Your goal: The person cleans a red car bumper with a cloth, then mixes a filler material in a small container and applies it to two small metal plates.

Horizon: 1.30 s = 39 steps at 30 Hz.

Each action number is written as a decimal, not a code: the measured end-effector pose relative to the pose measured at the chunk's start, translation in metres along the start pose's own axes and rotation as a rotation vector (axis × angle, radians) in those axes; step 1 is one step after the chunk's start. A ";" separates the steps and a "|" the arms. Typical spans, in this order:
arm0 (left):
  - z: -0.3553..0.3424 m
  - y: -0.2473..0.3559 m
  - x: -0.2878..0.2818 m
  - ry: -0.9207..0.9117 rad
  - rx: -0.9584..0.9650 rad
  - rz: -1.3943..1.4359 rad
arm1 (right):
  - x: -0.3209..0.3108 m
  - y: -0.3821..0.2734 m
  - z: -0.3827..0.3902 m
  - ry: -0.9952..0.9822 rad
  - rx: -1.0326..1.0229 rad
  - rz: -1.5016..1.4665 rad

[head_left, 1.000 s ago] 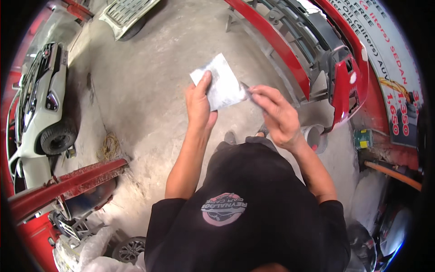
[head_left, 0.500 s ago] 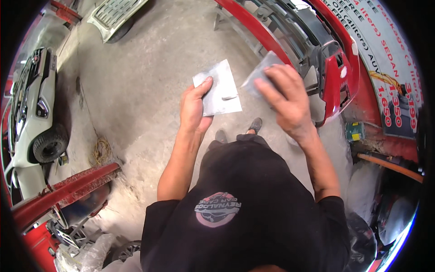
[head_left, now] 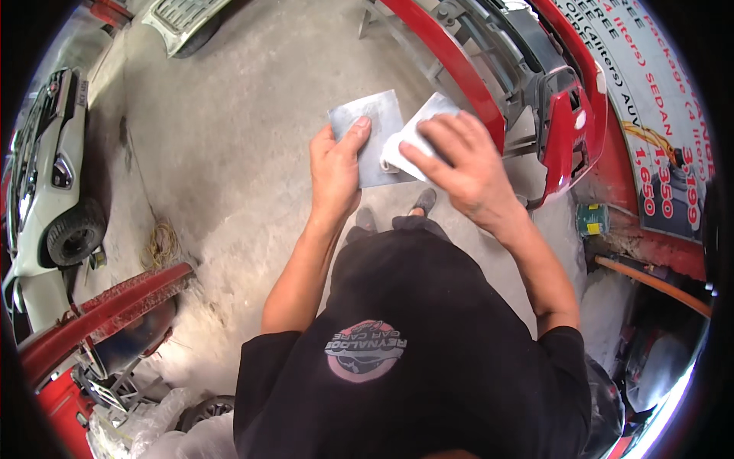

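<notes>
In my left hand is a thin grey flat plate, thumb on top and fingers underneath. My right hand, a little blurred, grips a second thin plate, a pale putty spreader, by its right side. The spreader is tilted, and its lower left edge lies over the right part of the grey plate; I cannot tell how firmly they touch. A small pale dab of paste shows where the two meet. Both plates are held up in front of my body, above the floor.
A red car bumper stands ahead on the right, beside a printed sign and a green can. To the left are a white vehicle and a red metal beam. A coiled cord lies on the concrete floor.
My right hand has moved left and brought the spreader over the grey plate's right side. Both plates have changed tilt: the left one looks greyer, the right one whiter.
</notes>
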<state>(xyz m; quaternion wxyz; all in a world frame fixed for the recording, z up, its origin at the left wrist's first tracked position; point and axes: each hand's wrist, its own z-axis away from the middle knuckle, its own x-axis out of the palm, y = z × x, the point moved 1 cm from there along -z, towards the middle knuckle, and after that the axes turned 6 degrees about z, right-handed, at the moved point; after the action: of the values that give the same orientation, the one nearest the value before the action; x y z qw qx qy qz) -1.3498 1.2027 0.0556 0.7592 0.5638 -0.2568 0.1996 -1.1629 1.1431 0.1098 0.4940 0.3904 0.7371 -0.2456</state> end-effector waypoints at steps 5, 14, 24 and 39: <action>-0.004 -0.004 -0.002 0.003 0.084 -0.149 | 0.009 0.001 0.003 0.036 -0.026 -0.037; -0.008 -0.004 -0.005 0.043 0.225 -0.227 | 0.034 -0.007 0.024 -0.090 -0.007 -0.134; -0.013 -0.015 -0.005 0.065 -0.149 0.326 | 0.019 -0.014 0.011 0.331 0.128 -0.652; -0.006 -0.010 -0.010 -0.013 -0.158 0.131 | -0.005 -0.005 0.011 -0.008 -0.054 -0.033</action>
<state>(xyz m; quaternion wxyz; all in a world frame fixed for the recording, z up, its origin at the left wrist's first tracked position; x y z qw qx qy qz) -1.3509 1.2055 0.0409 0.7850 0.4852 -0.3131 0.2244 -1.1606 1.1303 0.1103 0.5031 0.3636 0.7478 -0.2354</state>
